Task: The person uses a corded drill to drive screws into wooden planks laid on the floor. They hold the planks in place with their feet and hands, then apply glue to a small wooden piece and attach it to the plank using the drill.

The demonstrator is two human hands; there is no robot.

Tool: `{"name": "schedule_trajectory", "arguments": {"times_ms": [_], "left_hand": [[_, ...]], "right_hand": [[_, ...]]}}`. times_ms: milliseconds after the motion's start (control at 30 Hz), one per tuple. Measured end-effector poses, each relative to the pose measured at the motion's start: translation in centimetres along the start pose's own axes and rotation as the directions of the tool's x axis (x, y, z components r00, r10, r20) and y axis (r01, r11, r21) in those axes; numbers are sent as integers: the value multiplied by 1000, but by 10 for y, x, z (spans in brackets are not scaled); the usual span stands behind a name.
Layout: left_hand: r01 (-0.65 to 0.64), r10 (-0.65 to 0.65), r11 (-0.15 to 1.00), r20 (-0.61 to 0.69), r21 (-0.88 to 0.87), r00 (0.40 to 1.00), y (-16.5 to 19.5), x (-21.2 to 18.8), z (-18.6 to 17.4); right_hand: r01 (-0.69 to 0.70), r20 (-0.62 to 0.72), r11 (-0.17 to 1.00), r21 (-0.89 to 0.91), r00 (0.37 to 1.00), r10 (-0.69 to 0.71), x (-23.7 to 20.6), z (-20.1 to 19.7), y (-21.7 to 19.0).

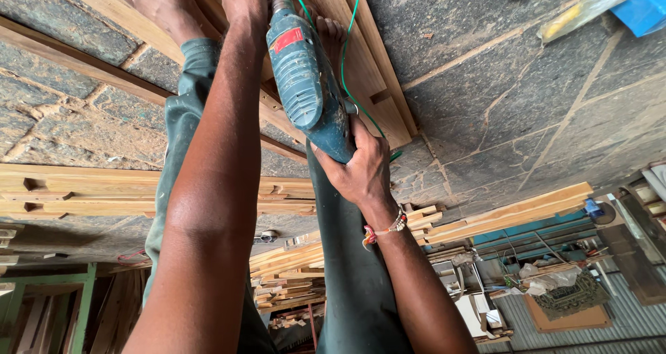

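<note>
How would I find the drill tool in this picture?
Start at the long wooden plank lying across the grey stone floor, near the bare feet. Both hands meet above it: the right hand grips the drill, the left hand its front. It is the only teal thing with a red label.

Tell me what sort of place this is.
Most likely a carpentry workshop. The hands, right hand and left hand, hold a teal electric drill over a wooden plank, stacks of cut timber lie on the stone floor.
</note>
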State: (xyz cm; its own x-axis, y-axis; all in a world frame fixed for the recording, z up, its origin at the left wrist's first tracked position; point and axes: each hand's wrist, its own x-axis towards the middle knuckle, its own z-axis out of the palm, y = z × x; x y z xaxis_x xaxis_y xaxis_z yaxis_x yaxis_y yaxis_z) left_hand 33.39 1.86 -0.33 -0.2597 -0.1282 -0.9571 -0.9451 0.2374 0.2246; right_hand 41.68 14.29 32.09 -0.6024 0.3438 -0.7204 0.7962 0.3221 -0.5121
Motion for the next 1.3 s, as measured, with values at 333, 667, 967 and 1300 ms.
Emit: {"name": "schedule_trajectory", "arguments": {"times_ms": [333, 667, 967, 1300], "left_hand": [[43, -33, 986, -63, 161, 997, 12, -15, 1], [-642, 507, 738, 457, 207, 730, 94, -263, -61], [-672, 582, 678, 341, 297, 738, 114, -261, -35], [-688, 622, 681, 300, 250, 724, 105, -259, -33]], "right_hand": [[-71, -23, 975, -208, 997, 67, 5, 6, -8], [-38, -98, 977, -211, 995, 17, 9, 11, -23], [-352, -34, 909, -222, 935, 353, 23, 9, -41], [-294, -56, 940, -175, 956, 289, 25, 6, -45]]}}
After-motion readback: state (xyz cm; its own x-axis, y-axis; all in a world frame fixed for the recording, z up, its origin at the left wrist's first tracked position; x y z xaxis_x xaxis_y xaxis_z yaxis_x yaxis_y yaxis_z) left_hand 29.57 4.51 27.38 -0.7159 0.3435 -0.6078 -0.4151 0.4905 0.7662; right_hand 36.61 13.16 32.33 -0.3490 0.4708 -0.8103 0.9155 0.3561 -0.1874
